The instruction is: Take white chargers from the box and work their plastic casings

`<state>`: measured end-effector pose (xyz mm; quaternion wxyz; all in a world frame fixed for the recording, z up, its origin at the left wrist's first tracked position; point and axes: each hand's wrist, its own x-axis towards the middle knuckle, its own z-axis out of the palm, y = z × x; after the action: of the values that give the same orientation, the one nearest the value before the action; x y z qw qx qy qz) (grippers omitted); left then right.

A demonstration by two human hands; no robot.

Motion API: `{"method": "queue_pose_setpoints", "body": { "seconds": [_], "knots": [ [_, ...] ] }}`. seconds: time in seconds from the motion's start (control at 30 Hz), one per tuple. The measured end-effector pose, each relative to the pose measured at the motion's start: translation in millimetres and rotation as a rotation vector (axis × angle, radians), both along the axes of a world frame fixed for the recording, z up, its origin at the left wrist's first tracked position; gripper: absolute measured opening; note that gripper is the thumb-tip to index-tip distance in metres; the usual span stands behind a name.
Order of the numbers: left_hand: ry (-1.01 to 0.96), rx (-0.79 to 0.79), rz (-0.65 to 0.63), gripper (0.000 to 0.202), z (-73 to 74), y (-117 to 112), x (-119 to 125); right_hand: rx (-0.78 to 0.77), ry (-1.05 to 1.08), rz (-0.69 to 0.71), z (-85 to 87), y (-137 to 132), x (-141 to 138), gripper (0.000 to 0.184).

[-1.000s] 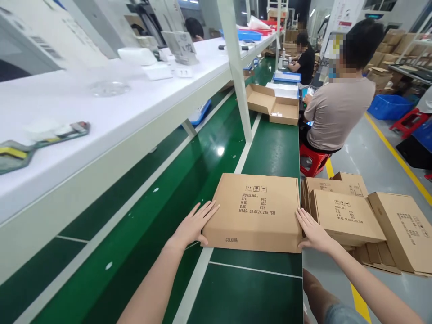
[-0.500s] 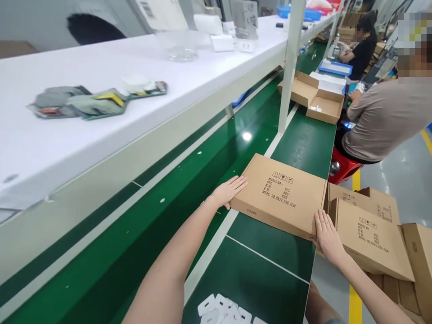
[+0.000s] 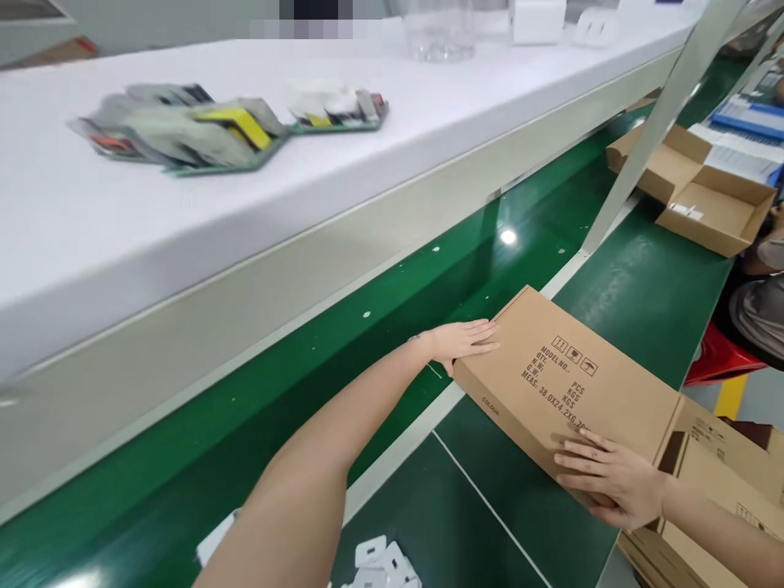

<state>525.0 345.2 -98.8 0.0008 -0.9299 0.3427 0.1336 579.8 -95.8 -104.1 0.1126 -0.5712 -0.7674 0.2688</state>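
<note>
A closed brown cardboard box (image 3: 588, 327) with printed text lies flat on the green workbench (image 3: 496, 506). On its left end rests my left hand (image 3: 469, 341), fingers stretched over the top edge and thumb at the side. My right hand (image 3: 618, 478) lies with fingers spread over the near right part of the box, covering some of the print; its palm is at the front side. Neither hand is wrapped round anything. Several small white plastic pieces (image 3: 385, 563) lie on the bench nearer to me, partly cut off by the frame.
An open cardboard box (image 3: 723, 208) sits farther along the bench, beyond a metal post (image 3: 655, 131). More cardboard boxes (image 3: 723, 490) are stacked at the right. Bagged parts (image 3: 202, 131) lie on the white shelf (image 3: 306, 180). A person sits by the far right edge.
My right hand has moved from the box's right end onto its top, near the front. The view has swung left; my left hand stays at the left end.
</note>
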Motion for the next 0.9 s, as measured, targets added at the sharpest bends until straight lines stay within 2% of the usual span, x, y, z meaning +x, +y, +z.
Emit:
{"method": "queue_pose_setpoints", "body": {
  "seconds": [0.17, 0.37, 0.47, 0.53, 0.6, 0.67, 0.8, 0.9],
  "knots": [
    [0.025, -0.081, 0.013, 0.116, -2.5, -0.1, -5.2, -0.046, 0.082, 0.04, 6.7, -1.7, -1.8, 0.073],
    [-0.03, -0.182, 0.053, 0.097, -1.8, 3.3, 1.4, -0.05, 0.015, 0.06, 6.8, 1.5, 2.4, 0.071],
    [-0.087, -0.206, 0.163, 0.09, 7.9, -13.4, 1.9, -0.029, -0.104, 0.045, 2.0, -3.8, 4.0, 0.07],
    [-0.146, -0.209, 0.313, 0.089, 14.1, -31.6, -12.8, 0.015, -0.185, 0.034, -4.4, -9.1, 5.6, 0.071],
    [-0.226, -0.207, 0.526, 0.094, 16.5, -46.4, -46.5, 0.09, -0.264, 0.023, -13.6, -14.0, 8.2, 0.074],
    [-0.3, -0.193, 0.787, 0.093, 16.2, -51.7, -101.0, 0.184, -0.346, -0.002, -23.7, -18.0, 12.1, 0.075],
    [-0.368, -0.122, 1.348, 0.063, 16.2, -43.0, -247.9, 0.312, -0.422, -0.027, -41.3, -24.0, 21.3, 0.079],
    [-0.324, -0.083, 1.595, 0.047, 18.5, -44.4, -343.6, 0.419, -0.348, -0.077, -56.8, -19.9, 24.6, 0.092]
  ]
}}
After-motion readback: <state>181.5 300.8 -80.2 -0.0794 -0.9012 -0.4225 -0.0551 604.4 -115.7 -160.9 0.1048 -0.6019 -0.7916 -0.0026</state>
